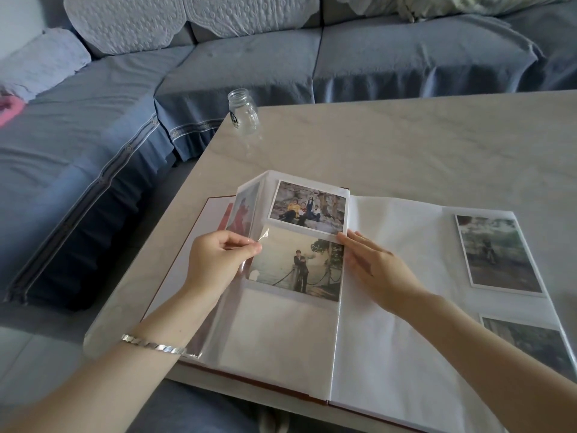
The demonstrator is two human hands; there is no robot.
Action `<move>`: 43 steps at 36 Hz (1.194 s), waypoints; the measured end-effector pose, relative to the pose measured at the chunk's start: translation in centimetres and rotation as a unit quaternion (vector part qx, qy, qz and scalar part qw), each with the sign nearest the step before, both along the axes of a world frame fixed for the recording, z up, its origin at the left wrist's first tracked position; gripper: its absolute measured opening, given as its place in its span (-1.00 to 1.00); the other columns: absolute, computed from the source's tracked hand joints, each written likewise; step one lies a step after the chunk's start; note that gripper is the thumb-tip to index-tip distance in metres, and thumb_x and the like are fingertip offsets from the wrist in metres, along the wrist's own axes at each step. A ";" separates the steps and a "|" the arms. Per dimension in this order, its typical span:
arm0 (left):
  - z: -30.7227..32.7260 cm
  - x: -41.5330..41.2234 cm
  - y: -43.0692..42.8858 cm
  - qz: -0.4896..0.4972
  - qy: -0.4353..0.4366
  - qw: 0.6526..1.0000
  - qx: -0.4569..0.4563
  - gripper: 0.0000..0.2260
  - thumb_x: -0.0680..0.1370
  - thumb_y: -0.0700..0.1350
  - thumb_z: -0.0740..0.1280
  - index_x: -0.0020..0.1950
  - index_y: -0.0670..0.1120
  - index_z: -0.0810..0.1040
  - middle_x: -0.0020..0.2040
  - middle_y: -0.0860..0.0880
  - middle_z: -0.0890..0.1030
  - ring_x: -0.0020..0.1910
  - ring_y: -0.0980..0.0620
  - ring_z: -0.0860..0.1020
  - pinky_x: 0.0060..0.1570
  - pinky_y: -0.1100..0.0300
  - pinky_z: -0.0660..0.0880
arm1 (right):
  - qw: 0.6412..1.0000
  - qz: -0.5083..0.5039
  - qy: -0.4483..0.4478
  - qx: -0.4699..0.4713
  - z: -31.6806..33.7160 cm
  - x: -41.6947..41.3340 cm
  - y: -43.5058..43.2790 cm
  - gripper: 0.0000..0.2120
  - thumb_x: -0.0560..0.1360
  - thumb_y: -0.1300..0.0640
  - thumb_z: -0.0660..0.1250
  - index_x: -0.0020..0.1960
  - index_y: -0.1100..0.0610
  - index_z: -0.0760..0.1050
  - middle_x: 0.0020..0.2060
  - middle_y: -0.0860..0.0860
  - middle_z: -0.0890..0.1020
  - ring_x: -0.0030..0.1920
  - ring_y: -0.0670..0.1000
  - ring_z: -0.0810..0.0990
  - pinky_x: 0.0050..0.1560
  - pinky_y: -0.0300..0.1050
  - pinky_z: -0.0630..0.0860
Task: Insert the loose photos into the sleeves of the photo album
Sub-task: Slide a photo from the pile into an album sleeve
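The open photo album (390,323) lies on the table in front of me. My left hand (218,260) pinches the clear plastic film (263,237) of a sleeve on the left page and lifts it. Under that film sits a photo of a person by a chain fence (296,267). Above it lies a photo of several people at a rock wall (307,206). My right hand (371,260) rests flat with straight fingers on the page at the right edge of these two photos. A third photo (242,210) shows on a raised page at the left.
Two more photos (496,253) (530,342) lie on the album's right page. An empty glass jar (243,111) stands at the table's far left corner. The marble table (406,142) stretches behind the album. A blue sofa (125,114) wraps round the left and back.
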State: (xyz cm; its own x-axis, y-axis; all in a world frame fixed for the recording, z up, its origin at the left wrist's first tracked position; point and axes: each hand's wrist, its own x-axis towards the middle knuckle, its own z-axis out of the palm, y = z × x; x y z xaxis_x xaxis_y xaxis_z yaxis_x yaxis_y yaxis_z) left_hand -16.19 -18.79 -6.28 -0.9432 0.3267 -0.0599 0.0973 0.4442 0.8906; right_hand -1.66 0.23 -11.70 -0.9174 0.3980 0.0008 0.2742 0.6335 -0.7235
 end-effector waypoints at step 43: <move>-3.6 2.4 0.2 -0.339 0.191 0.830 -0.400 -0.30 0.33 0.45 -0.45 0.43 0.22 -0.33 0.41 0.26 -0.34 0.45 0.22 -0.32 0.40 0.20 -0.34 | 0.998 0.044 -0.020 0.039 0.2 0.2 0.0 -0.55 0.62 0.07 0.10 0.49 0.00 0.15 0.49 -0.07 0.16 0.49 -0.15 0.02 0.30 -0.48 -0.14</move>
State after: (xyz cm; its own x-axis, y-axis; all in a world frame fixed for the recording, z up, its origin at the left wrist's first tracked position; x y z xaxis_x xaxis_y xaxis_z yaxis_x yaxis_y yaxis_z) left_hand -13.75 -18.59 -9.92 -0.5595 0.7898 -0.2514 0.7733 0.6065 0.1846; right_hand -1.41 0.19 -11.47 -0.9484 0.3168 -0.0078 0.2428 0.7105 -0.6605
